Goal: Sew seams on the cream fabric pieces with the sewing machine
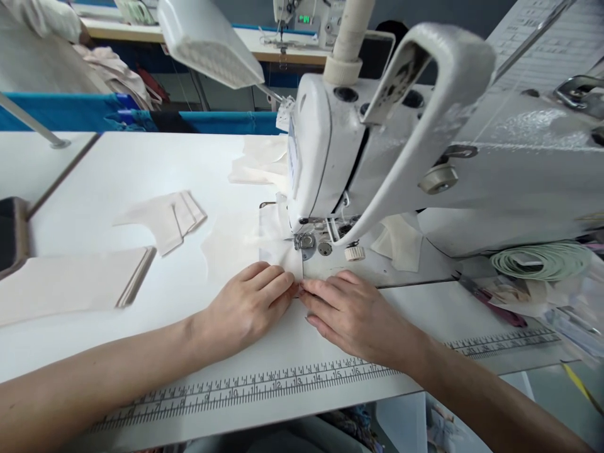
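Observation:
A white sewing machine (425, 145) stands on the white table (117, 182). A small pale fabric piece (278, 255) lies under its presser foot (306, 242). My left hand (248, 308) lies flat on the near edge of this fabric, fingers pointing right. My right hand (352, 314) presses down beside it, fingers pointing left. The fingertips of both hands meet just in front of the presser foot.
Cut pale fabric pieces (165, 217) lie at the left, a flat stack (70, 283) nearer the edge. More pieces (259, 163) sit behind the machine. A ruler strip (264, 380) runs along the table front. Green tape roll (542, 261) at right. A lamp (207, 41) hangs above.

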Action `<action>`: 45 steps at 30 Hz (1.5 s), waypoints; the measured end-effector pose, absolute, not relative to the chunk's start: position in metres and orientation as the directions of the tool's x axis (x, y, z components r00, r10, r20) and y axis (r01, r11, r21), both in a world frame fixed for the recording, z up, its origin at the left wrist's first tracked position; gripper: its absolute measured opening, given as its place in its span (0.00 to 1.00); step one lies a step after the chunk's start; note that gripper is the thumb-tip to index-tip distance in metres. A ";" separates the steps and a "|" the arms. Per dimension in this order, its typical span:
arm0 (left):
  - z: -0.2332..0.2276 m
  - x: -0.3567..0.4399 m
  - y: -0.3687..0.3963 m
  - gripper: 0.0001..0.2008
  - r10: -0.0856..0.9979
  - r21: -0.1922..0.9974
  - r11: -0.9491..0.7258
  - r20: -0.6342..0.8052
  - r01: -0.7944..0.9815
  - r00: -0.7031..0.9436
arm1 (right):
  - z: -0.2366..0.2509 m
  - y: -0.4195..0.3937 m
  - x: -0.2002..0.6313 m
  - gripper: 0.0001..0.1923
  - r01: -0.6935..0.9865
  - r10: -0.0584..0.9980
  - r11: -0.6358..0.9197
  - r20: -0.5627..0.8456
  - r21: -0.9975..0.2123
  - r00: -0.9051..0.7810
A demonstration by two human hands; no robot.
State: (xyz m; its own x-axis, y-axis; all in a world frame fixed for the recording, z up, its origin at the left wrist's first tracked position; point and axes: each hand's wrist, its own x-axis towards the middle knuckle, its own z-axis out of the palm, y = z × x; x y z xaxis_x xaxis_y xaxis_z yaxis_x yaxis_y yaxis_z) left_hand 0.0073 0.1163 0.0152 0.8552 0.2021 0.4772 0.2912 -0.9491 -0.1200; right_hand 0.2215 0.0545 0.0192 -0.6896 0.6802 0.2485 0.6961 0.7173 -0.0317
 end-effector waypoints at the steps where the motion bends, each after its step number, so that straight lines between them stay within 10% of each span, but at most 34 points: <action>1: 0.015 0.008 0.116 0.05 0.200 -0.120 -0.949 0.480 0.290 0.854 | 0.019 0.055 0.222 0.15 0.697 0.682 0.717 0.245 -0.034 -0.689; 45: 0.009 0.013 0.150 0.09 0.296 -0.014 -0.934 0.525 0.356 0.798 | 0.018 0.079 0.220 0.13 0.791 0.738 0.601 0.298 0.117 -0.605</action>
State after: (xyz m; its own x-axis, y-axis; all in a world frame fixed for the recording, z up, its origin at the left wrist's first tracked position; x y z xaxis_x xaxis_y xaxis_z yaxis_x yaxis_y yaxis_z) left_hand 0.0130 0.1497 0.0091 0.7976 0.2962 0.5254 0.3565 -0.9342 -0.0144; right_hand 0.2196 0.0787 0.0176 -0.6053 0.7382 0.2977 0.7906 0.6010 0.1171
